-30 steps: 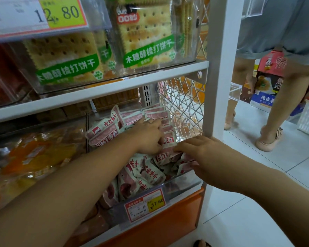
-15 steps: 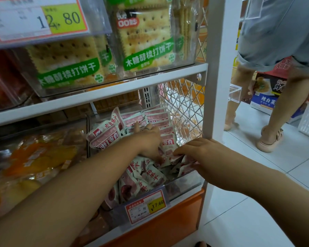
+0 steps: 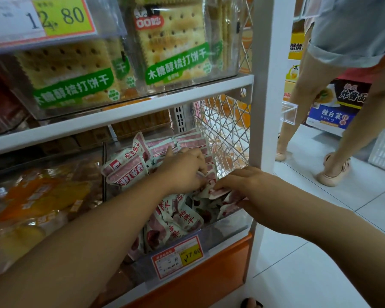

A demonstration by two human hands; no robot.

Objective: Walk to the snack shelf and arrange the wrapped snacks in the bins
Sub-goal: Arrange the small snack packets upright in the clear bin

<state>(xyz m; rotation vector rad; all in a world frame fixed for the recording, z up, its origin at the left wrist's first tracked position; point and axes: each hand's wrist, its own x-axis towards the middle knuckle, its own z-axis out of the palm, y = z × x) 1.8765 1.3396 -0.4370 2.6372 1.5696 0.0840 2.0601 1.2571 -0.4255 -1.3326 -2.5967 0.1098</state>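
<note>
Right grip (image 3: 251, 187): clenched on a pink-and-white packet (image 3: 219, 192), which is pinched at its edge between fingertips and thumb at the right front of the bin.

Left grip (image 3: 183, 170): set knuckles-up on the pile just beside the right grip, with fingers curled down among the packets. Whether anything is grasped cannot be told.

Wrapped snacks (image 3: 176, 218): pink-and-white packets with red lettering, heaped loosely at the front and laid flatter in rows at the back. All are held in one clear bin (image 3: 227, 227) on the lower shelf.

Price tag (image 3: 177, 255): red and yellow, fixed to the bin's front wall.

Neighbouring bin (image 3: 31, 203): placed to the left and filled with orange packets.

Upper shelf (image 3: 120, 121): cracker packs (image 3: 176, 47) with green bands are stood in clear bins.

Wire mesh panel (image 3: 227, 134): mounted at the shelf's right end.

Another person's legs (image 3: 353, 130): seen on the tiled floor (image 3: 320, 241) to the right.
</note>
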